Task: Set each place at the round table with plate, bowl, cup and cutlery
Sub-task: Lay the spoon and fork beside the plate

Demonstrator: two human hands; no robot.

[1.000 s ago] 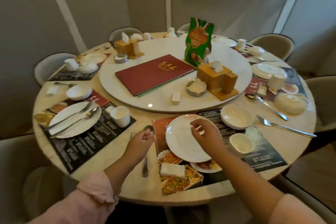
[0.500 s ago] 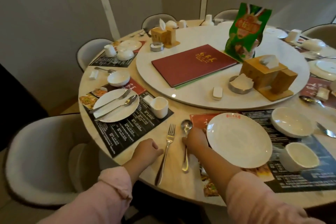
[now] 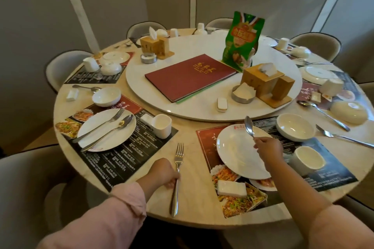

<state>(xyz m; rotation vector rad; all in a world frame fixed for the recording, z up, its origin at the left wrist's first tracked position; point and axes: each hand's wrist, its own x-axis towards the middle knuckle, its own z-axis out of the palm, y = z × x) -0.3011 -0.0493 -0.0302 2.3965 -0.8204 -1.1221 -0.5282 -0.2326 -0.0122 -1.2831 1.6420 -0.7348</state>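
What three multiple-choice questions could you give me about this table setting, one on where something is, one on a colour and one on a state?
1. Relative to the near plate, the fork at the left hand lies: A) on top of it; B) on the table to its left; C) on the table to its right.
2. The menu cover on the turntable is: A) blue; B) yellow; C) dark red.
3. The spoon at the right hand is: A) held up by its handle; B) lying flat on the plate; C) lying untouched on the table.
Answers: 1 B, the fork lies on bare tabletop left of the plate. 2 C, the cover is maroon with gold lettering. 3 A, the hand pinches the handle and the bowl end points up over the plate.
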